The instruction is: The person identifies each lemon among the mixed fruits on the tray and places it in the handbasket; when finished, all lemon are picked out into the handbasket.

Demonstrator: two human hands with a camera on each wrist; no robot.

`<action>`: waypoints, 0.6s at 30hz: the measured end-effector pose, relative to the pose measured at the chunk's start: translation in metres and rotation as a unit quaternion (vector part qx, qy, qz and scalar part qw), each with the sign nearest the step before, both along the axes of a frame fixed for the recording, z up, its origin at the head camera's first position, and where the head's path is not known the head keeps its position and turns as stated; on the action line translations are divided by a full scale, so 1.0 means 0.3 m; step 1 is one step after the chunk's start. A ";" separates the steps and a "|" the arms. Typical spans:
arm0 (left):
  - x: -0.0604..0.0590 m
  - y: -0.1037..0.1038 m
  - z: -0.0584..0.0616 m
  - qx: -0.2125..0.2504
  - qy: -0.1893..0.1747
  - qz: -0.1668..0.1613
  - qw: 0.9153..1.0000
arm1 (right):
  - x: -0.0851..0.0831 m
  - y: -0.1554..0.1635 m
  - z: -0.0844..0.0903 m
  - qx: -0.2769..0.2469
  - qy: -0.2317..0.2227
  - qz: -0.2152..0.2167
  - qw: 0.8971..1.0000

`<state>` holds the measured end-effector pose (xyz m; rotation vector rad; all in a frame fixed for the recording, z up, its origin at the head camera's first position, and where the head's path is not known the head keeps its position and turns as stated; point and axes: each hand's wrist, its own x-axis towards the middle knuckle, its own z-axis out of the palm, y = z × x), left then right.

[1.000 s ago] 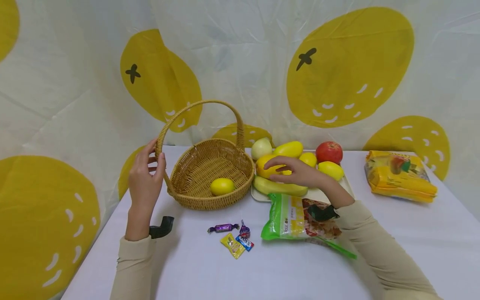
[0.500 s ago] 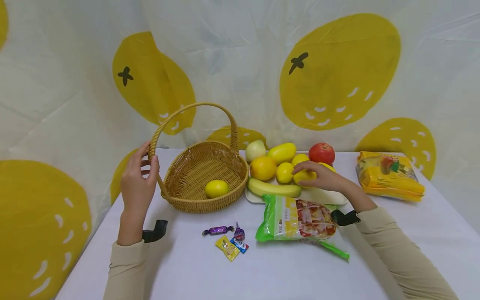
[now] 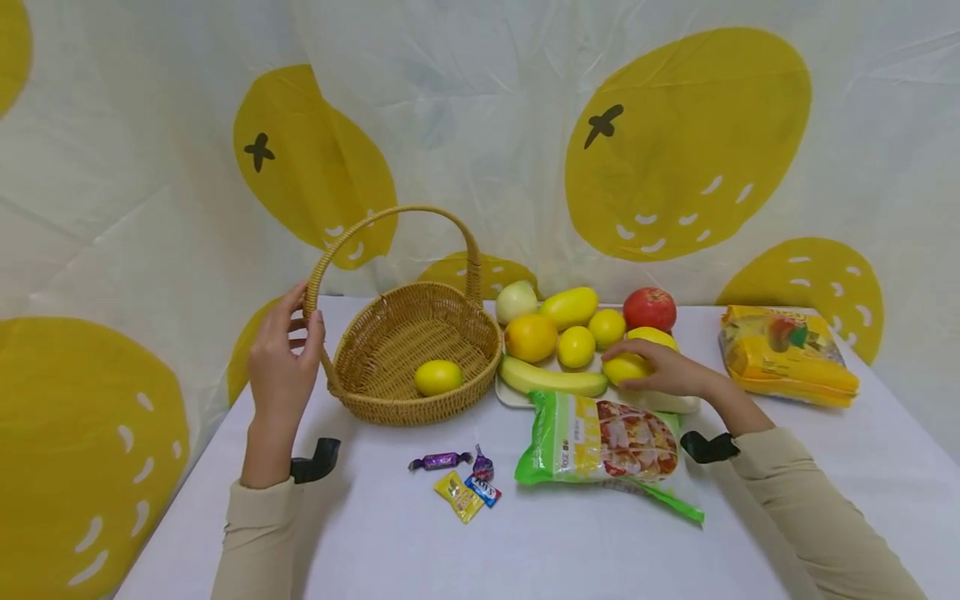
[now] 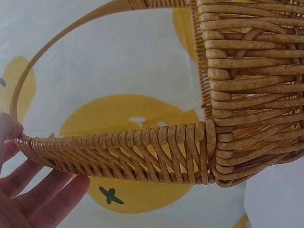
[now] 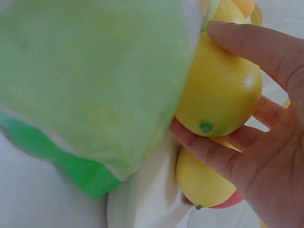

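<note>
My left hand (image 3: pixel 281 358) holds one side of the arched handle (image 4: pixel 118 147) of a wicker basket (image 3: pixel 405 412), thumb on one side and fingers on the other. Inside the basket lies one lemon (image 3: pixel 438 377). At the tray's right part, my right hand (image 3: pixel 675 372) grips another lemon (image 5: pixel 218 85), its thumb and fingers curled about the fruit. A further lemon (image 5: pixel 204 178) sits right beside that one. Around it on the white tray (image 3: pixel 516 399) are a banana (image 3: pixel 555 379), an orange fruit (image 3: pixel 531 337), smaller lemons (image 3: pixel 577 347) and a red pomegranate (image 3: pixel 649 309).
A green-edged food bag (image 3: pixel 600 437) lies in front of the tray, close below my right wrist. Several wrapped candies (image 3: pixel 459 497) lie before the basket. A yellow bag (image 3: pixel 783 354) stands far right. A patterned curtain (image 3: pixel 480 125) hangs behind the table.
My right hand has moved right across the tray, from over the orange fruit to the lemon, and its fingers have closed round it. My left hand has stayed on the basket handle.
</note>
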<state>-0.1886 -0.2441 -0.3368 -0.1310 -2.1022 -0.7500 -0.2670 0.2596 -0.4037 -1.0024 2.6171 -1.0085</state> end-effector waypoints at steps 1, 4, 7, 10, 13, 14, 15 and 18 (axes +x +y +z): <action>-0.001 0.001 0.000 0.001 0.003 -0.001 1.000 | 0.002 0.001 0.000 0.001 -0.003 -0.005 1.000; -0.006 0.005 0.001 0.000 0.005 -0.002 1.000 | 0.010 0.004 0.003 0.002 -0.002 -0.015 1.000; -0.008 0.010 0.001 0.002 -0.001 -0.005 1.000 | 0.014 0.006 0.001 0.000 0.021 -0.016 1.000; -0.005 0.008 -0.004 0.000 -0.008 -0.003 1.000 | 0.012 0.000 -0.008 -0.008 0.060 -0.007 0.998; -0.001 0.005 -0.010 -0.001 -0.008 0.003 1.000 | 0.008 -0.014 -0.005 -0.028 0.094 0.004 0.995; -0.001 0.004 -0.010 -0.002 -0.007 0.004 1.000 | 0.005 -0.019 -0.001 -0.036 0.102 0.009 0.994; 0.000 0.003 -0.010 -0.003 -0.007 0.005 1.000 | 0.003 -0.025 0.003 -0.046 0.109 0.014 0.993; 0.000 0.000 -0.005 -0.008 -0.008 0.006 1.000 | -0.003 -0.050 0.021 -0.069 0.129 0.028 0.989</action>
